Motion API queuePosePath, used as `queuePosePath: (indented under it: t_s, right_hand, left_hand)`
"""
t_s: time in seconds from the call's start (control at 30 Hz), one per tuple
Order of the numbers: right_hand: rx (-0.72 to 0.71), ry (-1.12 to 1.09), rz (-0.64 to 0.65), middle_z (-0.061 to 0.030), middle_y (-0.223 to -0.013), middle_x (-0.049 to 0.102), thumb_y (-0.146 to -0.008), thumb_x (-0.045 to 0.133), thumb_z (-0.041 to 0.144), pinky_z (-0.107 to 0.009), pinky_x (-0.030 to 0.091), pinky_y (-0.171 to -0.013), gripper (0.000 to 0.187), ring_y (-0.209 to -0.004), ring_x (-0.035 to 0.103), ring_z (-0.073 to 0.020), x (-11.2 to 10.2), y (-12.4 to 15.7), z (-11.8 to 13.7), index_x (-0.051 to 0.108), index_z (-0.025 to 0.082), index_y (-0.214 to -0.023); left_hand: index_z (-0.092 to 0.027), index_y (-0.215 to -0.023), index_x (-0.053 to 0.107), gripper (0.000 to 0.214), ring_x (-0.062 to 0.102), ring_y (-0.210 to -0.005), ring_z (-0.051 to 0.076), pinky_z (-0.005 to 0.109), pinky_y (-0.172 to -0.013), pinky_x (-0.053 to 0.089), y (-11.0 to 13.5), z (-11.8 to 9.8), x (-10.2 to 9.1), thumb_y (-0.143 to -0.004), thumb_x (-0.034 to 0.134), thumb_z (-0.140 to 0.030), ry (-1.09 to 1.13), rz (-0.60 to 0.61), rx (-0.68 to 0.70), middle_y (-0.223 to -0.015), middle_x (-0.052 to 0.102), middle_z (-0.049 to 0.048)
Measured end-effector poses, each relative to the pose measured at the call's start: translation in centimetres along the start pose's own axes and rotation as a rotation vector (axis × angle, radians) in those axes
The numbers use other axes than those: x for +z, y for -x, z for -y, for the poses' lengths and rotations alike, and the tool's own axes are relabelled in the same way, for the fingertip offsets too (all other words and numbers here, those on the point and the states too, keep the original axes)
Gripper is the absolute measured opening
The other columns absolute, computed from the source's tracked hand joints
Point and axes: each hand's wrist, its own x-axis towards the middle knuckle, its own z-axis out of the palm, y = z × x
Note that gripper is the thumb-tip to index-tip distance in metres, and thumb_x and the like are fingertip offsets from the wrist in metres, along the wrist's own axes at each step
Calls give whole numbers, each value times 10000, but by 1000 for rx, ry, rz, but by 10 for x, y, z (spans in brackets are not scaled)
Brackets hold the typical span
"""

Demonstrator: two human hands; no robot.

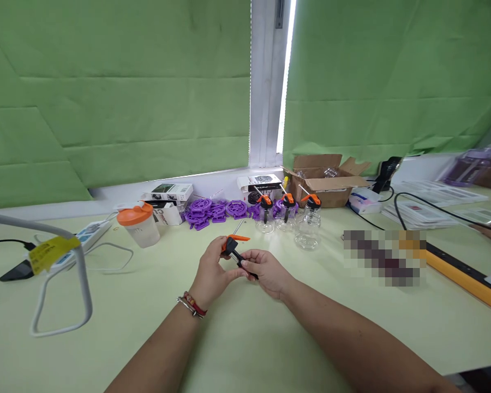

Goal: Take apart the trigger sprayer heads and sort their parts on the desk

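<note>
Both my hands meet over the middle of the pale green table (147, 305). My left hand (213, 273) and my right hand (265, 271) are closed together on a small black pump head with an orange lever (234, 246). A thin metal tube sticks up from it toward the back. Just behind stand three clear oil-can bottles (308, 224) with orange and black pump tops. A bracelet circles my left wrist.
Purple plastic parts (216, 210) and small boxes lie by the window sill. An orange-lidded container (140, 224), a power strip (85, 236) and grey cables sit left. An open cardboard box (323, 183), papers, black cables and a yellow bar (466, 281) are right.
</note>
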Motion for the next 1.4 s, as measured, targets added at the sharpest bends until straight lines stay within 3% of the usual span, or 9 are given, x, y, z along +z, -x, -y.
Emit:
queuePosePath:
  t_s: [0.1,0.23,0.5,0.67,0.9,1.07,1.2,1.3,1.4]
  right_hand:
    - [20,93,-9,32,-573,555,-577,763,316,-226,268,-489,304,-469,409,-58,-1,-1,-2,592,148,-764]
    - [-36,232,54,34,-624,543,-639,691,277,-224,280,-501,203,-505,393,-59,0,-4,-9,580,156,-759]
    - [58,345,46,32,-658,538,-656,649,234,-236,348,-548,180,-545,423,-74,1,-7,-20,562,167,-799]
    - [-3,350,5,20,-684,566,-669,636,248,-236,368,-566,207,-583,464,-89,-8,-13,-16,625,171,-860]
    - [-152,671,-135,-53,-1006,649,-714,572,204,-305,418,-850,258,-894,576,-172,-46,-30,-6,704,183,-935]
    - [-147,863,-173,-51,-877,680,-696,597,191,-322,442,-783,239,-811,595,-184,-59,-37,0,701,179,-912]
    - [-158,919,-175,-49,-803,678,-685,616,245,-302,444,-696,139,-745,586,-179,-58,-35,4,705,180,-769]
    - [-163,880,-180,-46,-790,676,-670,630,279,-278,439,-658,137,-728,578,-170,-56,-33,6,701,177,-727]
    - [-159,860,-170,-37,-729,662,-657,638,302,-261,419,-603,154,-667,547,-151,-54,-32,7,695,168,-707]
  left_hand:
    - [-193,-1024,515,372,600,-767,142,294,-655,532,0,-4,-1,-736,647,-387,70,-2,-145,-944,595,40]
    - [-196,-1067,409,453,534,-474,93,218,-408,432,-1,0,0,-727,642,-385,247,19,-435,-675,554,-52]
    - [-142,-970,503,370,519,-460,93,204,-439,410,-6,17,1,-664,671,-264,523,-19,-607,-507,531,-62]
    - [-156,-922,520,365,558,-507,114,230,-467,435,-7,30,-6,-631,683,-303,404,-87,-643,-567,558,-37]
    - [-176,-752,536,301,560,-587,161,278,-532,427,-8,54,-18,-569,701,-350,66,-222,-717,-609,565,-3]
    - [-193,-697,550,333,588,-828,292,341,-630,423,-8,53,-27,-601,647,-497,-442,-141,-660,-776,620,95]
    - [-129,-881,571,447,543,-963,362,438,-751,430,-9,43,-27,-715,524,-542,-786,-93,-564,-970,597,191]
    - [-100,-1084,518,442,468,-1096,343,465,-902,382,-9,35,-15,-764,541,-404,-807,-170,-307,-1134,537,193]
    - [-117,-1126,522,337,453,-1144,277,401,-969,365,-5,27,7,-810,495,-232,-618,-9,-84,-1191,515,166]
